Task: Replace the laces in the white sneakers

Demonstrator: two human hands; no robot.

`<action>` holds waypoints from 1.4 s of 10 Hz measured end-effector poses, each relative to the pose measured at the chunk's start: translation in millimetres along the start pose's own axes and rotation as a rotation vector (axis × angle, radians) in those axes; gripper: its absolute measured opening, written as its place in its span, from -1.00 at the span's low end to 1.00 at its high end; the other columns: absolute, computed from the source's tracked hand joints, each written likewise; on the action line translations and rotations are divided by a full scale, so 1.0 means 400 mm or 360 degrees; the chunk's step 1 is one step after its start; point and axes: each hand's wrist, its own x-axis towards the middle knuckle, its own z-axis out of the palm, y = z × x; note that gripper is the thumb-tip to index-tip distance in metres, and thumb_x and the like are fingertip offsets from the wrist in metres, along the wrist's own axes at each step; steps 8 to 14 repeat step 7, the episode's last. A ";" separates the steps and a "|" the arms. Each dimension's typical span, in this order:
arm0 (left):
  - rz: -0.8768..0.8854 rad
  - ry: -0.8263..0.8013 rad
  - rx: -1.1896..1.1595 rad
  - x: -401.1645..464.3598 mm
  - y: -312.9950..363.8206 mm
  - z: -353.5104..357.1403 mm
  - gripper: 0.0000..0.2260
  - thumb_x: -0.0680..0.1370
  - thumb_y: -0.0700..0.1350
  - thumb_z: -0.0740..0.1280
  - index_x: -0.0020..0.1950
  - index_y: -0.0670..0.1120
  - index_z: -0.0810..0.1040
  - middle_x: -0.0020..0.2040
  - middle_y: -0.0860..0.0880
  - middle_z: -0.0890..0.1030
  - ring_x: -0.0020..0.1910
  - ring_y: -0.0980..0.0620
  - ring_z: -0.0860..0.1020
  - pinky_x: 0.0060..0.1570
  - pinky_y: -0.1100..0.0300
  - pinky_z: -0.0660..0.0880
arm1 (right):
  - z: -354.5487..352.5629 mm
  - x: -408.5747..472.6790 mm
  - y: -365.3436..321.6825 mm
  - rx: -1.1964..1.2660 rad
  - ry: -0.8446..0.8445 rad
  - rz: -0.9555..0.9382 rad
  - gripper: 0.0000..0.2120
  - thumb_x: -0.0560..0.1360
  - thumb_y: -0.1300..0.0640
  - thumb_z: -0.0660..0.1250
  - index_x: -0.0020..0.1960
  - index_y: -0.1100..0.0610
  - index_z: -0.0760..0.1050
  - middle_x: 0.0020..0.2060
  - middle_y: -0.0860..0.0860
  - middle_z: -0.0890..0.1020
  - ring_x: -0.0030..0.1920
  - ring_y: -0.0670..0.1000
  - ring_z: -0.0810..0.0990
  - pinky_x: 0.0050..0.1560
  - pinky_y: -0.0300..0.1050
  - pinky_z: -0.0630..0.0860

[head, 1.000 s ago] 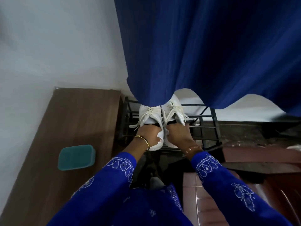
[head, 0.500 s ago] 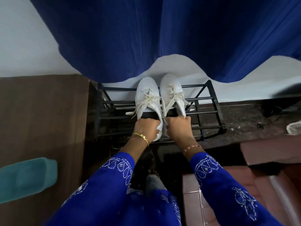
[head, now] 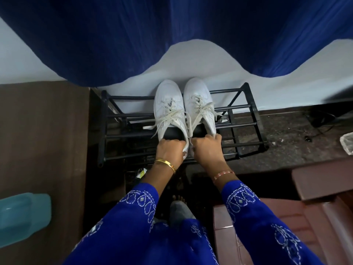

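Observation:
Two white sneakers stand side by side on a black metal shoe rack (head: 246, 111), toes toward the wall. The left sneaker (head: 168, 100) and the right sneaker (head: 198, 96) both carry off-white laces (head: 172, 116) tied loosely, with ends trailing over the rack bars. My left hand (head: 169, 150) grips the heel of the left sneaker. My right hand (head: 207, 148) grips the heel of the right sneaker, fingers curled over its rim. Both heels are hidden under my hands.
A dark blue curtain (head: 172, 35) hangs over the wall just behind the rack. A brown wooden surface (head: 42, 140) lies at left with a teal plastic box (head: 21, 217) on it. Red-brown furniture (head: 315, 207) sits at right. A foot (head: 178, 207) shows below.
The view has shifted so the curtain no longer covers the sneakers' toes and they appear closer. Both hands stay on the heels.

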 end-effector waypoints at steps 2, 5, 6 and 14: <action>0.0012 -0.0077 -0.0006 0.000 -0.006 0.002 -0.79 0.55 0.00 0.24 0.08 -0.08 0.52 0.04 -0.08 0.61 0.05 -0.11 0.55 0.07 0.11 0.36 | -0.013 -0.001 -0.002 -0.0020 -0.0176 -0.0030 -0.83 0.52 0.13 0.20 0.05 0.06 0.52 -0.13 0.05 0.64 0.04 0.12 0.52 0.27 0.10 0.19; 0.0073 -0.0090 -0.0203 -0.012 -0.015 -0.038 -0.75 0.53 -0.01 0.24 0.02 -0.16 0.53 0.02 -0.12 0.60 0.04 -0.13 0.52 -0.02 0.09 0.37 | -0.017 -0.010 -0.008 -0.0091 -0.0207 -0.0048 -0.79 0.54 0.13 0.16 0.14 0.13 0.43 0.01 0.09 0.61 0.13 0.16 0.47 0.29 0.15 0.22; 0.0097 -0.0064 -0.0263 -0.028 -0.019 -0.061 -0.75 0.54 -0.01 0.22 0.03 -0.16 0.53 0.03 -0.13 0.59 0.04 -0.13 0.51 -0.02 0.08 0.38 | -0.045 -0.016 -0.021 -0.0088 -0.0253 -0.0093 -0.77 0.54 0.14 0.14 0.16 0.15 0.43 0.06 0.09 0.59 0.16 0.14 0.45 0.28 0.07 0.23; 0.0075 -0.0025 -0.0342 -0.049 -0.025 -0.079 -0.60 0.53 0.03 0.04 0.07 -0.19 0.54 0.01 -0.16 0.60 0.03 -0.15 0.51 0.01 0.07 0.38 | -0.066 -0.020 -0.030 -0.0153 -0.0278 -0.0106 -0.76 0.54 0.17 0.13 0.17 0.16 0.42 0.08 0.10 0.58 0.18 0.13 0.45 0.31 0.07 0.22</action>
